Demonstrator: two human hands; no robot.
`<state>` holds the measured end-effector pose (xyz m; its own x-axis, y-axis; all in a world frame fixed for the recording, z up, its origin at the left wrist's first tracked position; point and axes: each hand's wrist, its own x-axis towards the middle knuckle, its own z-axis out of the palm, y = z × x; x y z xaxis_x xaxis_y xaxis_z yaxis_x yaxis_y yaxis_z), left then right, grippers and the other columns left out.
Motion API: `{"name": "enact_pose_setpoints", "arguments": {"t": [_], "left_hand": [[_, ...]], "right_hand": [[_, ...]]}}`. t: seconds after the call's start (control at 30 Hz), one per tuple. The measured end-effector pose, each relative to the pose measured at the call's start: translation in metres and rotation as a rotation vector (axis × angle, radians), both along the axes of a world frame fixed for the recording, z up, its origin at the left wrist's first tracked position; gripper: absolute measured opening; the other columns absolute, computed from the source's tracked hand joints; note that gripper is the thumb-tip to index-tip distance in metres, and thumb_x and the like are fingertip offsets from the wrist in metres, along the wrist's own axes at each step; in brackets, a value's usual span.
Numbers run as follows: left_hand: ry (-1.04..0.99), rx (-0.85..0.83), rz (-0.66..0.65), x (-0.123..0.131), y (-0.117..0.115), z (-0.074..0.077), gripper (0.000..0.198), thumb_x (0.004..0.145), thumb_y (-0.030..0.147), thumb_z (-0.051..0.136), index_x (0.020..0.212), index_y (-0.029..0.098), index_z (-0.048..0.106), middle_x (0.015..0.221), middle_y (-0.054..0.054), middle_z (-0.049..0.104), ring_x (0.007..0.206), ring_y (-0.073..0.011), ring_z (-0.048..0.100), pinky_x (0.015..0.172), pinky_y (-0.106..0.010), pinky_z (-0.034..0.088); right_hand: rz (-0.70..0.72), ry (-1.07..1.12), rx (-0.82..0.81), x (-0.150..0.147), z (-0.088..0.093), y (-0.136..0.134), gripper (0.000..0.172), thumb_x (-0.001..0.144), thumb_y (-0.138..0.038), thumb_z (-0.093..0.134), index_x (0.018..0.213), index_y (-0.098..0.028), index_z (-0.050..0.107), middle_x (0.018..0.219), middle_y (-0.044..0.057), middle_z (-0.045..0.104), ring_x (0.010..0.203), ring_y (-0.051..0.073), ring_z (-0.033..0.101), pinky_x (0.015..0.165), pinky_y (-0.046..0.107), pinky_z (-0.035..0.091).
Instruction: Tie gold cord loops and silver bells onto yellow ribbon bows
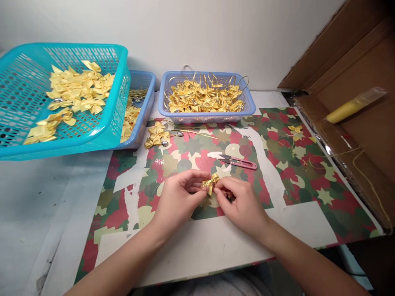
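Between my two hands is a small yellow bow with gold cord on it. My left hand grips its left side, fingers curled and thumb underneath. My right hand pinches at its right side, and the fingertips partly hide the bow. Just beyond the hands lie pink-handled thread snips, blades pointing left. Farther back on the left, a small pile of yellow bows rests beside gold cords and small silver pieces.
A turquoise basket of bows stands at the left, overlapping a blue basket. Another blue basket, full of corded bows, is at the back. Cardboard walls the right side, with a yellow tube against it.
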<state>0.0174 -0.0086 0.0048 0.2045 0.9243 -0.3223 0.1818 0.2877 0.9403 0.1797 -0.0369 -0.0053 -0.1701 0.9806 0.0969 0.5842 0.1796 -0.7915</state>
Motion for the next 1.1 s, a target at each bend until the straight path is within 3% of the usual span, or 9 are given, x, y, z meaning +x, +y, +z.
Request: {"name": "enact_pose_setpoints", "arguments": {"t": [0.3,1.1], "left_hand": [[0.056,0.117,-0.003,0.0004,-0.0038,0.0013,0.022,0.074,0.020,0.071,0.096,0.017,0.072,0.091,-0.005,0.077,0.080,-0.0202,0.073,0.073,-0.028,0.061],[0.027,0.114,-0.030,-0.0004,-0.0049,-0.0018,0.020,0.073,0.015,0.070,0.094,0.018,0.071,0.089,-0.003,0.077,0.079,-0.0166,0.073,0.072,-0.023,0.061]], "right_hand": [[-0.008,0.016,-0.018,0.0001,0.0006,0.0000,0.018,0.084,-0.009,0.049,0.068,-0.018,0.053,0.059,-0.003,0.047,0.056,0.012,0.042,0.054,0.024,0.031],[-0.032,0.053,-0.038,-0.0004,0.0005,-0.0001,0.020,0.084,-0.009,0.049,0.066,-0.018,0.052,0.058,-0.004,0.046,0.054,0.010,0.041,0.051,0.023,0.031]]}}
